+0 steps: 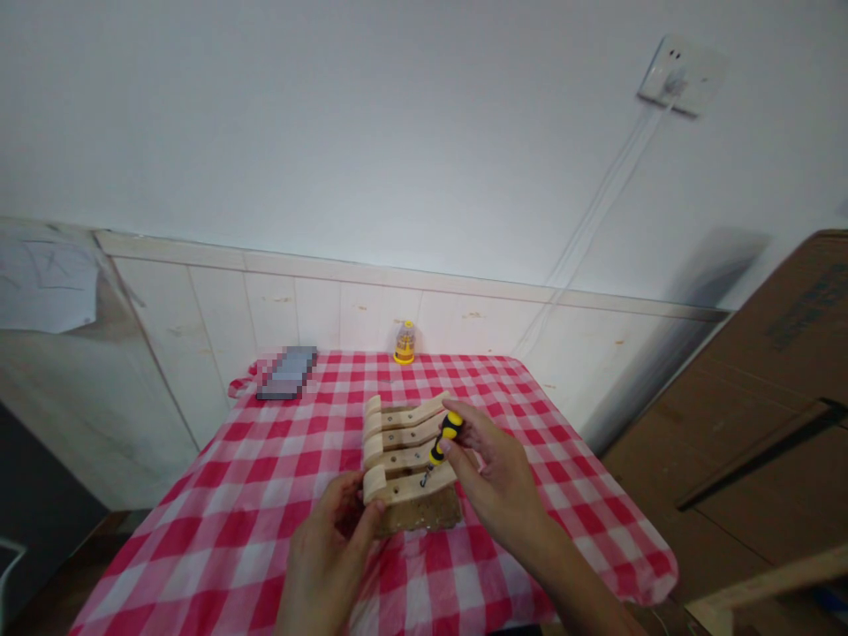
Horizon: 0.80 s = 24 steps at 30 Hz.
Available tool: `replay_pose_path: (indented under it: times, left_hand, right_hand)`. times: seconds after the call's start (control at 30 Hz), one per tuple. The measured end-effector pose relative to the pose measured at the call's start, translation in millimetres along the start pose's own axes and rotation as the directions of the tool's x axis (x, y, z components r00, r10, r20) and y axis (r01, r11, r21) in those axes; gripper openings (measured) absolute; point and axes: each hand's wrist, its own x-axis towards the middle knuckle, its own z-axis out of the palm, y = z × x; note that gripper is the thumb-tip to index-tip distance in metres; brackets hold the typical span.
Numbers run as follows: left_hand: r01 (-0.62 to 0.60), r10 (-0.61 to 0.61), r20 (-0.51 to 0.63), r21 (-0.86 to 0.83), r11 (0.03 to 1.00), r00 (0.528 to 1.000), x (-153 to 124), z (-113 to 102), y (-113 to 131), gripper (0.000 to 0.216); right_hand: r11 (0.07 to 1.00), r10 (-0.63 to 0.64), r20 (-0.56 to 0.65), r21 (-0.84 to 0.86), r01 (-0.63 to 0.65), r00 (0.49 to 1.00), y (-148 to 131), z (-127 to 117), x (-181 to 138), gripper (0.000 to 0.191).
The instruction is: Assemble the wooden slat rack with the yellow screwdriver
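Observation:
A stack of several curved wooden pieces [401, 446] lies on a brown board [424, 514] in the middle of the red-and-white checked tablecloth [252, 495]. My left hand [335, 552] grips the near left end of the wooden pieces, thumb on the bottom piece. My right hand [494, 468] pinches a small yellow-and-black screwdriver [442, 442], whose tip points down at the lowest wooden piece.
A small yellow-topped clear container [405, 343] stands at the table's far edge by the panelled wall. A dark flat object [288, 373] lies at the far left of the cloth. A large cardboard box [768, 415] fills the right side. A wall socket [679, 75] with cables hangs above.

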Motion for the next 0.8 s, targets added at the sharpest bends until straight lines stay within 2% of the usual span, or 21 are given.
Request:
replay_pose_path:
  times: [0.13, 0.3, 0.6, 0.8]
  left_hand:
    - [-0.006, 0.008, -0.023, 0.079, 0.997, 1.000, -0.9, -0.5, 3.1, 0.052]
    - [-0.013, 0.020, -0.053, 0.131, 0.991, 0.998, 0.9, -0.5, 3.3, 0.052]
    - [-0.064, 0.080, -0.103, 0.145, 0.987, 0.991, 0.5, 0.7, -1.2, 0.050]
    - [-0.048, 0.054, -0.054, 0.106, 0.993, 0.997, 1.5, -0.8, 0.3, 0.055]
  right_hand:
    - [0.998, -0.057, 0.070, -0.037, 0.060, 0.996, -8.1, -2.3, 0.8, 0.041]
    - [0.999, 0.016, 0.101, -0.031, -0.013, 0.995, -9.9, -1.7, 4.9, 0.034]
    - [0.993, 0.113, 0.057, 0.038, -0.115, 0.992, -6.9, 2.1, 7.1, 0.025]
    - [0.994, 0.106, 0.032, 0.004, -0.106, 0.994, -10.4, 1.7, 8.7, 0.019]
